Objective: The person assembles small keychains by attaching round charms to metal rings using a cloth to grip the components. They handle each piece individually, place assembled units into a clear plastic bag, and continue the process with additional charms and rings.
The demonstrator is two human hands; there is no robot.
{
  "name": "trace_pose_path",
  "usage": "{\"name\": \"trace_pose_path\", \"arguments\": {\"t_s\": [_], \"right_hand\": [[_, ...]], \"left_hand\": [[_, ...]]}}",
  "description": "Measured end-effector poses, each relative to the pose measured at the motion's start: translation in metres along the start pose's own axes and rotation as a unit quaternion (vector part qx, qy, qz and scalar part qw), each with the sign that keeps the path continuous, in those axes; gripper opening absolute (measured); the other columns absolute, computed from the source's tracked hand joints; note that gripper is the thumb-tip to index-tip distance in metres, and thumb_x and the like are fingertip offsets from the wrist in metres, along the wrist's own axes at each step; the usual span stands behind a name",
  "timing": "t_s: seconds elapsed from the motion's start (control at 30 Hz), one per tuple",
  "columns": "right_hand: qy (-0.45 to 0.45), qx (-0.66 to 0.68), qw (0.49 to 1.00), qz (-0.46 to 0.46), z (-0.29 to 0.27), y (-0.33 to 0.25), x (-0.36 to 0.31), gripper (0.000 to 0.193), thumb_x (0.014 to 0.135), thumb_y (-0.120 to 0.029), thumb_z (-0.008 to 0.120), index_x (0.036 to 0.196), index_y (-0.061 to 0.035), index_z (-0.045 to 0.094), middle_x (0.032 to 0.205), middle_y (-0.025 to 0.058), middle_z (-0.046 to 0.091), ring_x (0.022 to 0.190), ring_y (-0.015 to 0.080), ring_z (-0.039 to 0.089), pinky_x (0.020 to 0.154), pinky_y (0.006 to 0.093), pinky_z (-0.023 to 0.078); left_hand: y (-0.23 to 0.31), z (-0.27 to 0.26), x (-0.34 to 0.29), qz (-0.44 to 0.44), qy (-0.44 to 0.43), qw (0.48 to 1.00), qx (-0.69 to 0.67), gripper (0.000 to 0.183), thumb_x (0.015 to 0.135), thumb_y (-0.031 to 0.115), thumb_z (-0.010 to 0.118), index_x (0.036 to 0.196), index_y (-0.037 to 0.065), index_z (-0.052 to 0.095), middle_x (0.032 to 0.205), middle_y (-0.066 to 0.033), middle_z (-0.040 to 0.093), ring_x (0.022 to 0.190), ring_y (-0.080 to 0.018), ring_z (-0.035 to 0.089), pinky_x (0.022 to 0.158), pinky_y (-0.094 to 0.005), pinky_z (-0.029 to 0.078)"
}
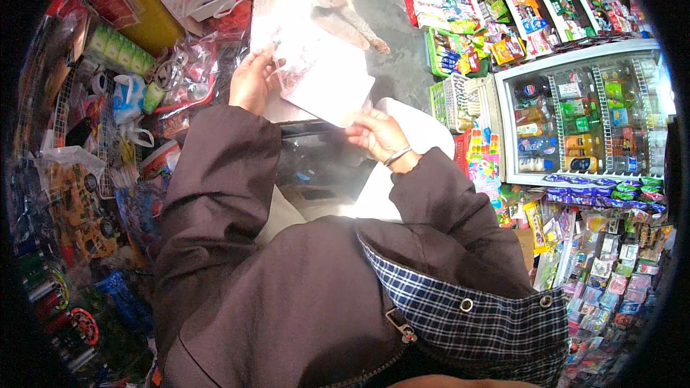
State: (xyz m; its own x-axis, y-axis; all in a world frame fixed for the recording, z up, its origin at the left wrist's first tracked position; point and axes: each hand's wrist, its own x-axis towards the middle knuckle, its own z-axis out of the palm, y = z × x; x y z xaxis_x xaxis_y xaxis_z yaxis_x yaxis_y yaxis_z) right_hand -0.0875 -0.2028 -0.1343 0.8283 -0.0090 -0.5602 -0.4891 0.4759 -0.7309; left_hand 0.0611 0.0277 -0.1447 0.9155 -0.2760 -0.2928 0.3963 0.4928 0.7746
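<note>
Brightly lit tabletop (284, 11); drinks fridge (575, 58) rightward; right grip (377, 132) pinching sheet (330, 93), left grip (252, 79) unclear.

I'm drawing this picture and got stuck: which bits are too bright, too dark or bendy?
Head view: glare washes out the white sheet at the right hand, hiding fine detail; head view, lower left: dim, so things there are hard to make out; head view, right side: the fisheye skews the drinks cooler, and the picture's corners are black.
</note>
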Motion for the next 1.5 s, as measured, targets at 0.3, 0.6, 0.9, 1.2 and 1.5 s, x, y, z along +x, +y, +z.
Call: {"name": "trace_pose_path", "arguments": {"t_s": [0.3, 0.6, 0.9, 1.2, 1.5], "right_hand": [[0.039, 0.109, 0.992, 0.046, 0.037, 0.039, 0.007, 0.021, 0.091, -0.018, 0.061, 0.102, -0.0005, 0.056, 0.093, 0.0094, 0.064, 0.084, 0.0189, 0.066, 0.066, 0.0302, 0.055], [0.014, 0.111, 0.993, 0.034, 0.049, 0.043, 0.017, 0.022, 0.092, -0.020, 0.060, 0.102, -0.0009, 0.055, 0.094, 0.0108, 0.064, 0.085, 0.0207, 0.067, 0.065, 0.0301, 0.054], [-0.007, 0.085, 0.994, 0.061, 0.041, 0.044, 0.018, 0.027, 0.092, -0.023, 0.058, 0.105, 0.0003, 0.056, 0.096, 0.0125, 0.066, 0.082, 0.0211, 0.067, 0.064, 0.0294, 0.054], [-0.014, 0.013, 0.996, 0.092, 0.037, 0.043, 0.018, 0.036, 0.093, -0.031, 0.059, 0.108, 0.0015, 0.057, 0.093, 0.0116, 0.067, 0.072, 0.0163, 0.066, 0.057, 0.0243, 0.053], [-0.127, -0.121, 0.970, 0.166, 0.043, 0.028, 0.004, 0.032, 0.093, -0.033, 0.058, 0.096, -0.0012, 0.059, 0.081, 0.0071, 0.065, 0.063, 0.0107, 0.063, 0.052, 0.0204, 0.049]], "left_hand": [[0.000, 0.007, 0.005, 0.097, -0.022, 0.990, -0.098, 0.037, 0.096, 0.018, 0.049, 0.128, -0.002, 0.046, 0.116, -0.0096, 0.054, 0.108, -0.0231, 0.055, 0.096, -0.0362, 0.041], [-0.003, 0.008, -0.014, 0.142, -0.150, 0.944, 0.258, 0.025, 0.089, 0.012, 0.051, 0.107, 0.000, 0.064, 0.092, -0.0021, 0.062, 0.089, -0.0106, 0.054, 0.083, -0.0242, 0.040], [-0.008, 0.003, -0.021, 0.136, -0.125, 0.948, 0.259, 0.020, 0.091, 0.008, 0.052, 0.104, -0.002, 0.063, 0.095, -0.0030, 0.063, 0.088, -0.0107, 0.055, 0.084, -0.0242, 0.043], [-0.002, -0.003, -0.016, 0.050, 0.036, 0.995, 0.072, 0.022, 0.094, 0.012, 0.055, 0.111, 0.001, 0.061, 0.096, -0.0019, 0.060, 0.081, -0.0108, 0.057, 0.071, -0.0222, 0.046], [0.004, -0.012, -0.027, 0.009, 0.005, 0.997, 0.071, 0.030, 0.090, 0.006, 0.061, 0.119, -0.002, 0.057, 0.097, -0.0060, 0.062, 0.084, -0.0124, 0.061, 0.072, -0.0224, 0.051]]}}
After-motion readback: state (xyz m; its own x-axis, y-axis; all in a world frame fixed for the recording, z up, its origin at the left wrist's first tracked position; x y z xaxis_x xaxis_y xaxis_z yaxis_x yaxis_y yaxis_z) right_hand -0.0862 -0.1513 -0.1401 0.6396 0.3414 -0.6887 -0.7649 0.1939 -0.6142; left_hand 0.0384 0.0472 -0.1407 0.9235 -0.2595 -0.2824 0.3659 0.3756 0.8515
